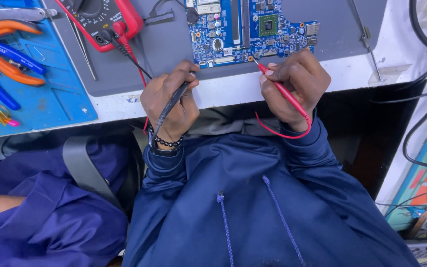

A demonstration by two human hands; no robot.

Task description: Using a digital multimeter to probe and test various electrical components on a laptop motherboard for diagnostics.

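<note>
While both probes are in my hands, the step in hand looks like probing the blue circuit board [253, 27] at its near edge. Starting at nine o'clock, a blue mat [35, 99] holds orange-handled pliers [11, 69] and blue-handled tools [6, 52]. At about eleven o'clock the red multimeter [102, 20] lies on the grey mat [124, 69], its leads running down toward me. My left hand [170, 106], its grip pressed together around the black probe [174, 99], sits at the worktop [223, 91] edge; the tip points toward twelve o'clock, near the board's lower edge, though I cannot tell whether it touches anything. My right hand [292, 84] pinches the red probe [285, 94] between thumb and fingers, and its metal tip rests at a round point on the board's bottom edge, at about twelve o'clock from my chest. A thin tool [364, 37] lies at two o'clock. I judge the next move calls for landing the black tip steadily on a contact without slipping, keeping the red one still, then looking up at the meter.
</note>
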